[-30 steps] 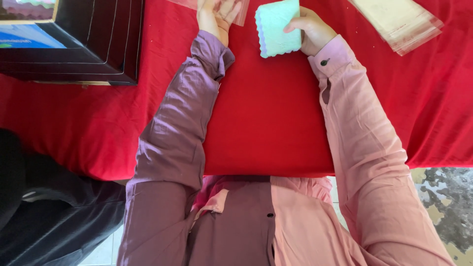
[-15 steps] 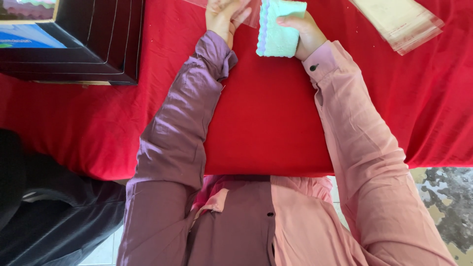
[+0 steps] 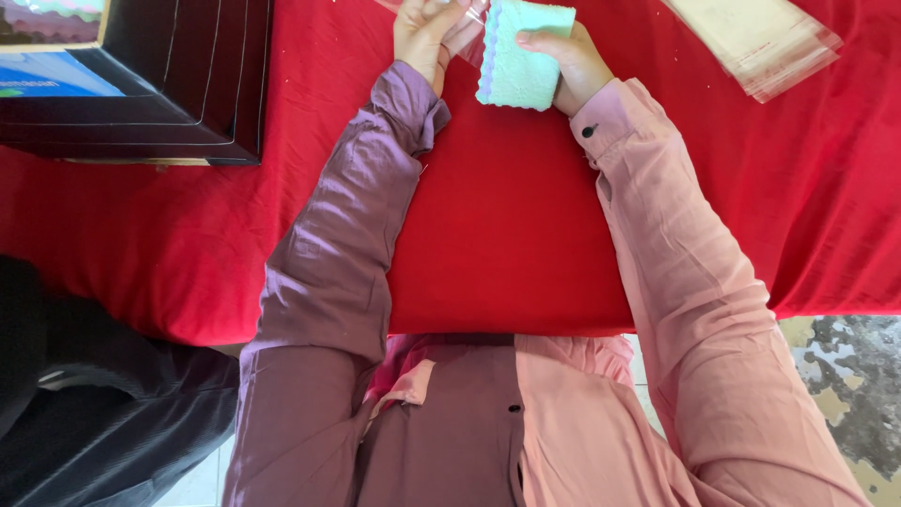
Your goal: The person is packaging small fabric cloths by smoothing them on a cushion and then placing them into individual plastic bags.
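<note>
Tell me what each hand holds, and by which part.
The right hand grips a folded mint-green cloth by its right edge. The left hand pinches a clear plastic bag at its opening, beside the cloth.

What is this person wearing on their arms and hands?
Both hands, the left hand and the right hand, are bare, with no gloves. Each arm is covered by a long sleeve of a loose pink shirt; the left sleeve looks duller, more mauve, in shade. The right sleeve ends in a cuff with a dark button.
</note>
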